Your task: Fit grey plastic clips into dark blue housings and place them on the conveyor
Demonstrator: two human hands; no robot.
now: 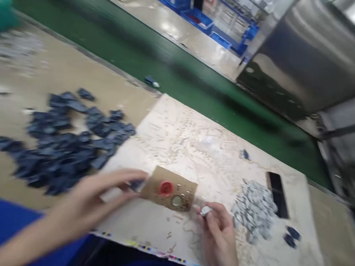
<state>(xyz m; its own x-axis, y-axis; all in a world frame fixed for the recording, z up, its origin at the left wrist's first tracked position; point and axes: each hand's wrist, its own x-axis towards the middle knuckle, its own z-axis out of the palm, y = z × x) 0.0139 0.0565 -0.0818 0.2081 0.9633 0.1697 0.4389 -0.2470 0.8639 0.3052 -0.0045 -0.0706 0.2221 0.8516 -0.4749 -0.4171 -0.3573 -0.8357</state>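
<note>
My left hand (99,196) reaches across the pale scratched work board (183,145) and pinches a small dark blue part (136,184) at its fingertips, right beside a brown cardboard jig (170,188) with a red round button and a metal disc on it. My right hand (217,226) is just right of the jig, its fingers closed on a small grey-white metal piece (205,210). The picture is blurred by motion.
A heap of dark blue parts (64,143) lies left of the board. A pile of small grey metal pieces (255,208) sits to the right, beside a dark rectangular slot (277,194). A green conveyor belt (174,73) runs behind, with blue crates and a steel machine beyond.
</note>
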